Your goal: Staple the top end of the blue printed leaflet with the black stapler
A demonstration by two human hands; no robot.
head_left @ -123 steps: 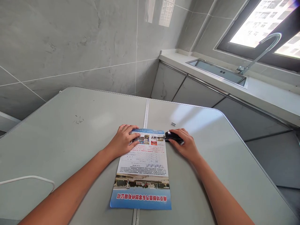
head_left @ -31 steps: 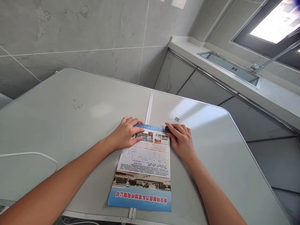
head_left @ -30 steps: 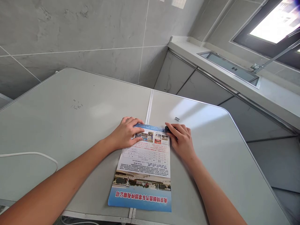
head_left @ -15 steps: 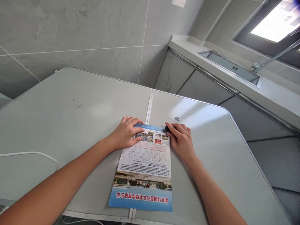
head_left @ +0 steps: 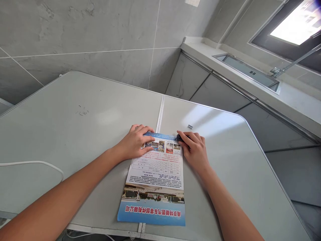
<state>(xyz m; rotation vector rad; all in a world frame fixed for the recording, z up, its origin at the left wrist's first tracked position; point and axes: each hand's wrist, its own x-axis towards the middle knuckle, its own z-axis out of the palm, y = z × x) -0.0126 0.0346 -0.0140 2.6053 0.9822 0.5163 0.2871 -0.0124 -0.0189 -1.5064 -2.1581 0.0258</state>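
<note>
A printed leaflet (head_left: 155, 182), upside down from where I look, lies on the table with its blue band near me. At its far left edge my left hand (head_left: 137, 140) grips the paper, thumb on top and fingers over the edge. My right hand (head_left: 195, 147) is closed around a small black stapler (head_left: 179, 137) at the leaflet's far right corner. Most of the stapler is hidden by the fingers. Just beyond that hand, a small silver piece (head_left: 190, 127), which looks like a strip of staples, rests on the table.
The pale folding table (head_left: 120, 103) has a seam down its middle. A white cable (head_left: 32, 163) runs over its left side. Small dark marks (head_left: 82, 110) show on the far left. Behind to the right stand a counter with a sink (head_left: 248, 72) and a window (head_left: 291, 25).
</note>
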